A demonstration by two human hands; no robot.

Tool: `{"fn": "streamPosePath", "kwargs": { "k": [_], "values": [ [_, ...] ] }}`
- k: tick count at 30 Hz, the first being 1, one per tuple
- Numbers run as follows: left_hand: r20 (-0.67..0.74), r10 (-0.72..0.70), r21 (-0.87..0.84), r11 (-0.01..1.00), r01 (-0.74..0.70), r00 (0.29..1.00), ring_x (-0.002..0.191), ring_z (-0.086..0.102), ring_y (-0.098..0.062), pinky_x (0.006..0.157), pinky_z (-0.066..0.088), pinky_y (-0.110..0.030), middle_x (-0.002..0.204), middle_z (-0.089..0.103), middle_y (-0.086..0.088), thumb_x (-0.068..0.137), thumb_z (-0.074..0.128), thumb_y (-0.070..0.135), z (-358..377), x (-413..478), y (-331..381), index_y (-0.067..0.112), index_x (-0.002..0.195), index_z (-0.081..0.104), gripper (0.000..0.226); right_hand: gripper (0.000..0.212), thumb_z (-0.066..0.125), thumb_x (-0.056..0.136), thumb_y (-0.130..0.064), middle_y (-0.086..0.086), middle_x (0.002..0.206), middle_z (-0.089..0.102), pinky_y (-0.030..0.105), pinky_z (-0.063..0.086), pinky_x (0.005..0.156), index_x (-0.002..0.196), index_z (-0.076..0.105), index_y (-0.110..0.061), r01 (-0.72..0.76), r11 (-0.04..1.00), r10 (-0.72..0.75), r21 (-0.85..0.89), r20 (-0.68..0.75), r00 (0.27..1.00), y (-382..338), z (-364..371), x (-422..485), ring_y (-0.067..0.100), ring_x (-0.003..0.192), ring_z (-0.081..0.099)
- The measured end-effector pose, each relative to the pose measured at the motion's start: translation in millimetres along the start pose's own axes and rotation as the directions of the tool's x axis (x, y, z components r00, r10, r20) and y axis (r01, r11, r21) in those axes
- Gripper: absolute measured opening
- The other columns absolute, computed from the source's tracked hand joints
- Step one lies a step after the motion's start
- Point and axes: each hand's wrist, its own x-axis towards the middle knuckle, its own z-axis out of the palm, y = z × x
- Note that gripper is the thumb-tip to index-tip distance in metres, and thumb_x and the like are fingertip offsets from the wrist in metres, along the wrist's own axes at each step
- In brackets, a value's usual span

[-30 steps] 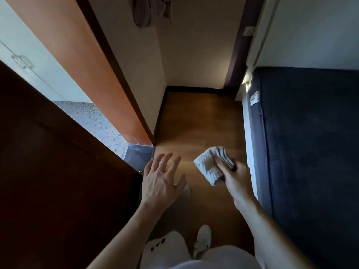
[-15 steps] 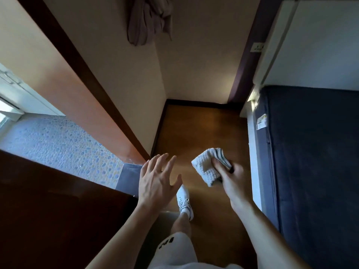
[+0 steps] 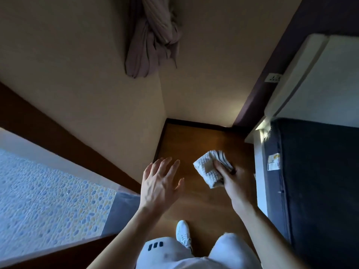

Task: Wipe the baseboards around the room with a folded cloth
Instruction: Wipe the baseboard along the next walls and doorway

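Cloth (image 3: 208,167), head view: white, waffle-textured, dark stripes at one edge, folded into a thick pad. Held in the air above the wooden floor (image 3: 204,202), well short of the corner and touching no surface.

Right hand (image 3: 236,184): fingers (image 3: 221,168) curled over the striped end of the pad, gripping it; thumb hidden beneath.

Left hand (image 3: 160,184): spread flat, palm down, holding nothing. Near the cloth but apart from it.

Baseboard (image 3: 196,124): dark strip at the foot of the far wall, turning the corner to run along the left wall. No contact with the cloth yet.

Bed (image 3: 320,191): dark mattress close on the right, narrowing the passage.

Garment (image 3: 153,41): hangs at the wall corner, higher up.

Shoe (image 3: 183,232): white, on the floor below the hands.

Handling, judged: light, soft, limp. The folds are likely to slip open unless pinched across all layers. Best hold is at the rear edge, as now, leaving the broad white face free to press flat along the strip.
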Motion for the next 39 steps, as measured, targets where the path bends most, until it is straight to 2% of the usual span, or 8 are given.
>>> {"fn": "streamPosePath", "kwargs": {
  "k": [8,11,15,19,22,28,35,39],
  "values": [
    [-0.032,-0.141,0.006,0.990,0.142,0.989,0.126,0.056,-0.029,0.102,0.047,-0.049,0.138,0.060,-0.005,0.087,0.069,0.045,14.5,74.9,-15.6,0.021,0.135,0.063,0.054,0.017,0.077,0.082,-0.033,-0.002,0.072,0.074,0.034,0.058,0.051,0.077,0.072,-0.018,0.017,0.990,-0.003,-0.140,0.101,0.995,-13.4,37.1,107.4,0.018,0.067,0.073],
    [-0.057,-0.227,0.014,0.973,0.228,0.972,0.124,0.058,-0.031,0.101,0.048,-0.050,0.136,0.062,-0.005,0.084,0.072,0.043,26.4,101.8,-17.8,0.019,0.133,0.064,0.055,0.025,0.079,0.079,-0.039,-0.004,0.065,0.071,0.021,0.049,0.042,0.073,0.071,-0.016,0.064,0.981,-0.030,-0.183,0.178,0.983,-20.5,52.0,151.7,0.009,0.057,0.069],
    [-0.127,-0.390,0.038,0.917,0.397,0.912,0.119,0.061,-0.035,0.098,0.050,-0.050,0.133,0.064,-0.009,0.083,0.073,0.040,44.9,136.5,-11.5,0.017,0.130,0.067,0.052,0.022,0.078,0.081,-0.038,-0.001,0.072,0.073,0.033,0.056,0.052,0.077,0.073,-0.017,0.043,0.964,0.054,-0.261,0.354,0.934,-24.0,65.6,222.6,0.016,0.068,0.072],
    [-0.194,-0.544,0.030,0.829,0.559,0.817,0.116,0.062,-0.036,0.095,0.052,-0.050,0.131,0.065,-0.009,0.086,0.054,0.047,63.3,160.0,0.9,0.016,0.128,0.068,0.054,0.013,0.075,0.082,-0.041,-0.010,0.075,0.073,0.021,0.051,0.053,0.080,0.073,-0.028,0.112,0.934,0.091,-0.340,0.530,0.843,-29.8,80.3,284.0,0.006,0.071,0.070],
    [-0.205,-0.646,0.031,0.747,0.664,0.735,0.116,0.061,-0.033,0.095,0.050,-0.047,0.131,0.064,-0.008,0.086,0.058,0.047,77.3,164.7,6.9,0.018,0.129,0.067,0.053,0.005,0.075,0.083,-0.038,-0.014,0.077,0.072,0.028,0.054,0.059,0.081,0.072,-0.034,0.146,0.918,0.123,-0.368,0.617,0.777,-30.3,97.2,311.9,0.005,0.074,0.069],
    [-0.156,-0.818,-0.011,0.562,0.827,0.554,0.125,0.057,-0.030,0.103,0.046,-0.048,0.137,0.061,-0.006,0.083,0.070,0.046,108.0,145.0,10.6,0.023,0.135,0.064,0.057,0.033,0.077,0.070,-0.044,-0.015,0.071,0.069,0.013,0.046,0.050,0.086,0.070,-0.015,0.141,0.927,0.186,-0.349,0.752,0.632,-13.0,127.5,324.0,-0.002,0.067,0.066],
    [-0.089,-0.868,-0.044,0.493,0.869,0.489,0.135,0.049,-0.028,0.111,0.040,-0.049,0.145,0.056,-0.003,0.089,0.060,0.049,206.4,103.2,-13.9,0.025,0.142,0.056,0.058,0.052,0.078,0.068,-0.035,0.012,0.106,0.072,0.034,0.055,0.074,0.111,0.068,-0.009,0.001,0.903,0.383,-0.430,0.805,0.453,86.2,159.2,346.4,0.024,0.099,0.070],
    [-0.087,-0.894,-0.054,0.446,0.893,0.441,0.137,0.047,-0.026,0.112,0.039,-0.048,0.147,0.054,-0.002,0.092,0.047,0.055,306.6,79.0,-47.1,0.026,0.144,0.053,0.060,0.037,0.076,0.070,-0.032,0.008,0.100,0.074,0.037,0.055,0.078,0.102,0.071,-0.014,-0.054,0.874,0.475,-0.483,0.824,0.308,181.8,182.8,371.8,0.023,0.095,0.070]
  ]
}}
